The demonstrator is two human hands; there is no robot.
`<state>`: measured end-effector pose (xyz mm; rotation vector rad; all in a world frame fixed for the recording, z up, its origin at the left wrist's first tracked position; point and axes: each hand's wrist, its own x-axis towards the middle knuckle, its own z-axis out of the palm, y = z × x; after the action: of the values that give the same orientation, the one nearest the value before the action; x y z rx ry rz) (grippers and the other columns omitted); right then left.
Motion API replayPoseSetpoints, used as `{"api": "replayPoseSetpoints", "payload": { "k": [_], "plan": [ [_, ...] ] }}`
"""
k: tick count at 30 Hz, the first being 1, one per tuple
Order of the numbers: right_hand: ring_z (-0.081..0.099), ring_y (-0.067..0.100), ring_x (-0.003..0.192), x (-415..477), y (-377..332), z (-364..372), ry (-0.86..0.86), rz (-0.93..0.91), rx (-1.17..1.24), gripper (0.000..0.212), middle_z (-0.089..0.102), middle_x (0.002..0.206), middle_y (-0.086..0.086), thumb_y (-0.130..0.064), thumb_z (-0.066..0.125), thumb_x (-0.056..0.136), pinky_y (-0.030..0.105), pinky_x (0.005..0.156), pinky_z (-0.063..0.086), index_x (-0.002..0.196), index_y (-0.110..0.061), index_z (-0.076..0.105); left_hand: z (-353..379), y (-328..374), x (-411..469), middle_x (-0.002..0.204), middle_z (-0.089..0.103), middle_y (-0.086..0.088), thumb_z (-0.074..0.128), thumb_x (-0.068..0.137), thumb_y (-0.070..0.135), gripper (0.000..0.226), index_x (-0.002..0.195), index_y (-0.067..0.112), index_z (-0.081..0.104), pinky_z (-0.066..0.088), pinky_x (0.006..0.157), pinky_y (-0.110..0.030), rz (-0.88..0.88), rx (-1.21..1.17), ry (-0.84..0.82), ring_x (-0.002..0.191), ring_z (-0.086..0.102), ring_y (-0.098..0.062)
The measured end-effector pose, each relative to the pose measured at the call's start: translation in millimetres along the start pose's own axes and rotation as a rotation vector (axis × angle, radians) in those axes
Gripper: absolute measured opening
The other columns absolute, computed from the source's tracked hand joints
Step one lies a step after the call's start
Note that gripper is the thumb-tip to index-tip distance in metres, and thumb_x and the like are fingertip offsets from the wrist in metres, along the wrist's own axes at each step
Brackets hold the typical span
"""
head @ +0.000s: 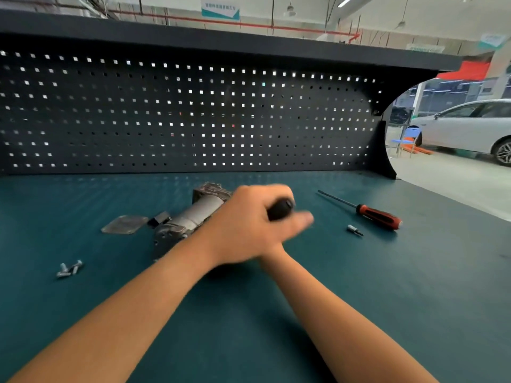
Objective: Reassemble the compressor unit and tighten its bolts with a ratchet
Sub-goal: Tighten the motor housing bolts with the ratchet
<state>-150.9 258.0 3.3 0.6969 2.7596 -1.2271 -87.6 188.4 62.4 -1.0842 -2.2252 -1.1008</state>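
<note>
Left hand on a black handle at the compressor unit

My left hand (243,222) is curled round a blurred black handle (280,209) at the right side of the compressor unit (190,217), which lies on its side on the teal bench (387,299). My right forearm (304,288) runs under that hand; my right hand is hidden there, so I cannot tell its grip. Just left of the compressor lies a flat metal plate (125,224); further left, nearer me, loose bolts (69,269). To its right lie a red-handled screwdriver (378,215) and a small socket bit (354,229).
</note>
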Motion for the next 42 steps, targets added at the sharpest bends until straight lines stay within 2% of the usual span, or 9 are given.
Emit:
{"api": "replayPoseSetpoints", "payload": {
  "k": [1,3,9,14,20,26,32,39,42],
  "plan": [
    [0.045,0.019,0.063,-1.6,3.3,3.8,-0.120,-0.094,0.075,0.042,0.047,0.064,0.003,-0.010,0.047,0.094,0.024,0.052,0.028,0.054,-0.007,0.035,-8.8,-2.9,3.3,0.050,0.046,-0.006,0.063,0.073,0.042,0.039,0.056,0.013,0.045,0.035,0.045,-0.021,-0.063,-0.120,0.058,0.044,0.039,-0.011],
    [0.035,0.016,0.052,12.6,1.4,10.0,-0.071,-0.385,0.398,0.046,0.039,0.056,0.001,-0.019,0.046,0.094,0.025,0.045,0.023,0.052,-0.010,0.030,-30.3,-15.1,9.8,0.041,0.037,0.005,0.066,0.078,0.031,0.037,0.052,0.018,0.044,0.028,0.036,-0.016,-0.220,-0.457,0.160,0.034,0.032,-0.008],
    [0.027,0.014,0.050,14.7,5.0,18.5,-0.030,-0.414,0.475,0.049,0.031,0.051,-0.003,-0.031,0.047,0.094,0.029,0.047,0.024,0.053,-0.016,0.025,-64.2,-47.8,9.6,0.039,0.024,0.009,0.042,0.097,0.029,0.041,0.058,0.019,0.031,0.018,0.029,-0.012,-0.565,-0.919,0.485,0.029,0.019,-0.003],
    [0.046,0.022,0.066,6.9,10.1,22.4,-0.178,-0.301,0.703,0.044,0.045,0.064,0.000,-0.045,0.042,0.095,0.036,0.068,0.043,0.062,-0.015,0.039,-55.9,-39.6,12.7,0.038,0.025,0.008,0.045,0.096,0.024,0.042,0.056,0.018,0.033,0.019,0.033,-0.011,-0.478,-0.777,0.445,0.029,0.020,-0.005],
    [0.049,0.023,0.078,6.9,1.6,26.0,-0.185,-0.262,0.731,0.031,0.047,0.073,0.001,-0.030,0.038,0.097,0.041,0.082,0.049,0.069,-0.016,0.042,-52.5,-33.9,14.5,0.037,0.026,0.007,0.046,0.096,0.022,0.044,0.054,0.017,0.033,0.020,0.034,-0.011,-0.392,-0.696,0.392,0.029,0.020,-0.007],
    [0.049,0.025,0.081,14.6,-15.8,34.7,-0.198,-0.210,0.695,0.030,0.049,0.077,0.003,-0.027,0.036,0.097,0.038,0.077,0.045,0.071,-0.015,0.043,-55.4,-46.3,13.3,0.038,0.025,0.007,0.047,0.096,0.022,0.045,0.054,0.016,0.031,0.020,0.034,-0.011,-0.349,-0.619,0.380,0.029,0.019,-0.007],
    [0.050,0.022,0.064,33.5,-25.6,30.8,-0.185,-0.271,0.534,0.040,0.049,0.066,0.001,-0.044,0.052,0.090,0.026,0.051,0.036,0.065,-0.013,0.045,-59.6,-52.8,10.7,0.038,0.027,0.006,0.047,0.095,0.018,0.043,0.056,0.013,0.030,0.021,0.034,-0.012,-0.337,-0.572,0.403,0.029,0.020,-0.007],
    [0.048,0.027,0.076,42.2,-30.5,29.6,-0.124,-0.341,0.352,0.030,0.048,0.072,0.004,-0.028,0.043,0.089,0.032,0.068,0.040,0.063,-0.013,0.041,-40.4,-36.8,14.2,0.038,0.031,0.006,0.058,0.085,0.017,0.042,0.049,0.015,0.037,0.022,0.037,-0.013,-0.225,-0.425,0.208,0.033,0.023,-0.008],
    [0.044,0.026,0.070,44.2,-26.9,30.0,-0.128,-0.357,0.354,0.033,0.045,0.069,0.003,-0.026,0.042,0.090,0.031,0.066,0.036,0.061,-0.013,0.037,-46.5,-42.7,16.3,0.039,0.029,0.005,0.058,0.084,0.025,0.040,0.052,0.018,0.034,0.022,0.035,-0.014,-0.304,-0.496,0.312,0.032,0.022,-0.008]
  ]
}}
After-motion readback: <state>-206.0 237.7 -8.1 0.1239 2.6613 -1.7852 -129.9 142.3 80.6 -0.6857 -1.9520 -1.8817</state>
